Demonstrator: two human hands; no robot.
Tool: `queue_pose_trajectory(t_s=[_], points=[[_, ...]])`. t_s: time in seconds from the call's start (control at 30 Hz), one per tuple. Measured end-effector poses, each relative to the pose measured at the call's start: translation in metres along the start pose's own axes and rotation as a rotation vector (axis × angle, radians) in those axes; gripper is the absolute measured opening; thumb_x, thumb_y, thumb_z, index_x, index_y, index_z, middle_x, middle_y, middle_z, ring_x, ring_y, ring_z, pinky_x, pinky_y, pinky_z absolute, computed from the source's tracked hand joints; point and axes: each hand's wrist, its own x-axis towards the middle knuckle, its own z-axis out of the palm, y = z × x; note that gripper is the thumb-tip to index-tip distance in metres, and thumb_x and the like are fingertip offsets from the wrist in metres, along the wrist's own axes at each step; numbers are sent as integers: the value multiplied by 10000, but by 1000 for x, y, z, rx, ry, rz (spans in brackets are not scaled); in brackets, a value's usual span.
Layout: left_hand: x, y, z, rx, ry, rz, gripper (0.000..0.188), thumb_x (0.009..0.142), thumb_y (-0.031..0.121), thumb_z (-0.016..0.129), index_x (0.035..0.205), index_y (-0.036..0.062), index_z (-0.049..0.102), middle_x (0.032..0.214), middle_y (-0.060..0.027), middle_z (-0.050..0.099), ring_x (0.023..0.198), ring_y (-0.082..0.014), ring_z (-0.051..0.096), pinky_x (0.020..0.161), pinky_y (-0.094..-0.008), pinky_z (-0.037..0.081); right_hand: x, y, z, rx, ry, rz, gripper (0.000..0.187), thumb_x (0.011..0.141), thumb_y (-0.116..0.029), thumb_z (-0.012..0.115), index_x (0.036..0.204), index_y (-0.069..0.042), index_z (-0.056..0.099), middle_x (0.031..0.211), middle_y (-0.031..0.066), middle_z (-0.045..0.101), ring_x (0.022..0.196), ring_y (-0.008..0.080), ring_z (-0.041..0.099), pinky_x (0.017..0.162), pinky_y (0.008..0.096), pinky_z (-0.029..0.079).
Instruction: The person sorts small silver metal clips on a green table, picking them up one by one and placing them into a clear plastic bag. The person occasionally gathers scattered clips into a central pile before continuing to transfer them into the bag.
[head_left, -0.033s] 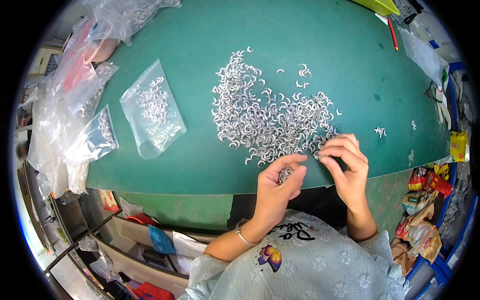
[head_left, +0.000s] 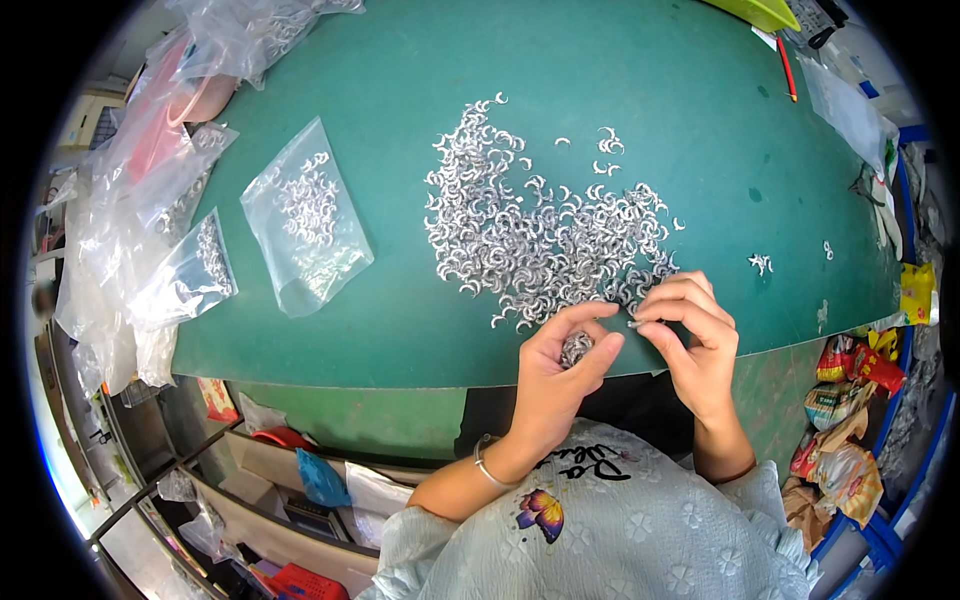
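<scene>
A large pile of small silver crescent-shaped metal pieces (head_left: 540,240) spreads over the green table. At its near edge my left hand (head_left: 562,362) is cupped round a clump of crescent pieces (head_left: 576,348), which shows between thumb and curled forefinger. Just to the right, my right hand (head_left: 692,335) pinches one small silver crescent piece (head_left: 634,323) between thumb and fingertips. Its fingers lie close beside the pile's near right edge. The two hands are slightly apart.
Left of the pile lies a clear plastic bag (head_left: 310,230) with crescent pieces inside. More clear bags (head_left: 110,250) and a pink container (head_left: 205,100) crowd the left edge. A few loose pieces (head_left: 761,264) and a red pencil (head_left: 786,70) lie to the right.
My left hand has shifted slightly to the right, and more of the clump in it shows. A small piece now shows more plainly at my right fingertips.
</scene>
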Motion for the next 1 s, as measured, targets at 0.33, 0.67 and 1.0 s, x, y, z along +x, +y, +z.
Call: queue_pose_trajectory(t_s=[0.33, 0.67, 1.0], points=[[1, -1, -3, 52, -112, -15, 131, 834, 24, 577, 962, -3, 564, 711, 10, 488, 537, -21, 368, 448, -175, 262, -1, -9, -1, 71, 7, -33, 156, 612, -92, 734, 725, -34, 643, 752, 44, 606, 743, 198, 536, 701, 309, 372], [0, 0, -8, -196, -256, -155, 81, 863, 56, 544, 926, 9, 526, 675, 22, 453, 537, -33, 345, 460, -189, 246, -2, -14, -1, 45, 6, -87, 141, 637, -86, 722, 727, -29, 630, 746, 54, 596, 724, 212, 533, 695, 314, 373], [-2, 4, -6, 183, -201, 156, 78, 782, -3, 632, 850, 7, 596, 797, 0, 573, 732, -43, 495, 654, -187, 402, -5, -17, -1, 156, 19, -52, 106, 707, -54, 671, 748, 18, 606, 738, 92, 584, 720, 218, 524, 661, 311, 407]])
